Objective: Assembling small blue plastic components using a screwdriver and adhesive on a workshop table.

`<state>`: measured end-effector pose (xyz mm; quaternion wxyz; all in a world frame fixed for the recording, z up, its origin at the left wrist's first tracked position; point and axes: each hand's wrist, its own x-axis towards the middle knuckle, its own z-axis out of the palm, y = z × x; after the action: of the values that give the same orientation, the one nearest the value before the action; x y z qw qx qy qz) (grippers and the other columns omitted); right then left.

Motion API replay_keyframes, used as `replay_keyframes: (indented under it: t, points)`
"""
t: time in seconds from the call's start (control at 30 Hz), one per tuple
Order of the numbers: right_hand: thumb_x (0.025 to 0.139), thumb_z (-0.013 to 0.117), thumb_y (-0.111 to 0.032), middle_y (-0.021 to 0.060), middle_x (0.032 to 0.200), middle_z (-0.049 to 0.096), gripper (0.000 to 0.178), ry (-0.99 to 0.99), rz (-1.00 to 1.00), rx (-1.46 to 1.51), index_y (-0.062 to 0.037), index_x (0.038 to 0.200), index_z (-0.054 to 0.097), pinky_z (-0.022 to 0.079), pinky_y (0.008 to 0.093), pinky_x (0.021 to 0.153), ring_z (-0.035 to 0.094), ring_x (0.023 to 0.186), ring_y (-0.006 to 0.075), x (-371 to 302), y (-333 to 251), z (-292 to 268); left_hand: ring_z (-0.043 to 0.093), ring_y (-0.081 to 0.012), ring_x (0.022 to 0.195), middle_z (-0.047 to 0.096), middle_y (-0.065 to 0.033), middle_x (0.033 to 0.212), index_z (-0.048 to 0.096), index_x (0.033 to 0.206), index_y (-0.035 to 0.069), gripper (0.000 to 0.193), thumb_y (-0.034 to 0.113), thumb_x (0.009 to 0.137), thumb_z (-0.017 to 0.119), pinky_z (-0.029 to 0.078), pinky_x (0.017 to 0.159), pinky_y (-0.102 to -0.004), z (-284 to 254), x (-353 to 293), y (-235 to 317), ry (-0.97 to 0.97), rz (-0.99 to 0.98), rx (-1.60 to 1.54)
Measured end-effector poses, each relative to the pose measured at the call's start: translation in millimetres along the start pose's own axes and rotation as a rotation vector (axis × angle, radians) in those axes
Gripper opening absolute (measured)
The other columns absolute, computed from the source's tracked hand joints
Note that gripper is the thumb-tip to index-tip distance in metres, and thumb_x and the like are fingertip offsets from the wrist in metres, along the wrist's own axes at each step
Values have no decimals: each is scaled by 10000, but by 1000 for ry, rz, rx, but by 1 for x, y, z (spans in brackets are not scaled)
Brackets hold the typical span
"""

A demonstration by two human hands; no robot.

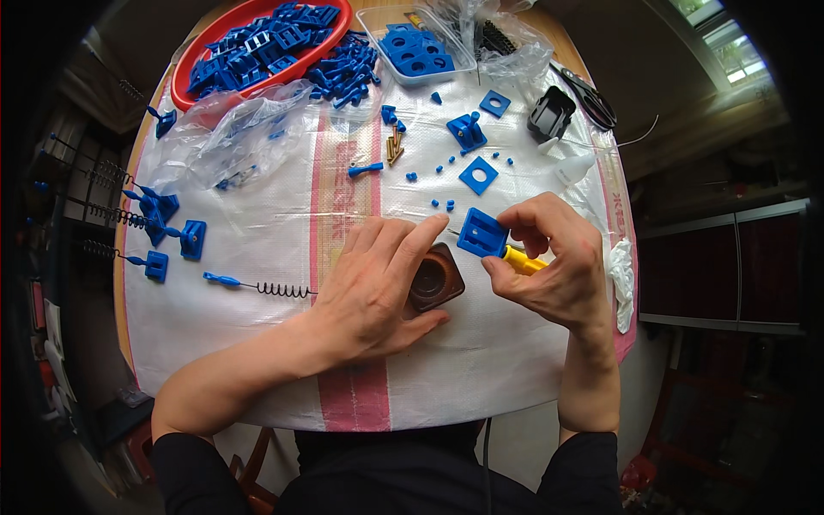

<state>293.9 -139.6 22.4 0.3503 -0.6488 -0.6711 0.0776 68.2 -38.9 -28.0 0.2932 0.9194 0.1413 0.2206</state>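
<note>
My right hand (556, 262) pinches a blue slotted plastic piece (482, 233) between thumb and fingers, above the cloth right of centre. Within the same hand is a yellow-handled tool (525, 261); a thin metal tip shows at the far side of the blue piece. My left hand (371, 279) lies palm down with its fingers stretched out. Its index finger and thumb reach along two sides of a dark brown square block (436, 276) with a round hollow. At its wrist side ends a coil spring (283, 290) with a blue plastic end; the palm hides what is underneath.
Blue parts fill a red basin (178, 90) and a clear tub (365, 30) at the back. Flat square rings (490, 166), small blue pegs and brass pins (395, 146) lie scattered ahead. Scissors (592, 99), a black tray (552, 112) and a white bottle (575, 168) sit right.
</note>
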Motion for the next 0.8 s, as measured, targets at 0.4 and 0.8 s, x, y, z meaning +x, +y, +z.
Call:
replay_keyframes:
  t: [0.4,0.8]
  points:
    - [706,854,-154,114,884,600,365,-264,-122,59,-45,985,646,539,407,672,657,755,314,-10,-8,26,572,-357,1109,597,-153,1176,495,1401,30,867,169,653,911,454,974,-464,-2,1,-12,20,36,-102]
    - [743,843,-131,126,942,619,379,-328,-39,80,-39,1060,658,555,406,708,677,810,312,-9,-11,20,582,-330,1087,600,-130,1153,595,1277,57,701,177,662,912,449,954,-442,-1,1,-13,15,58,-100]
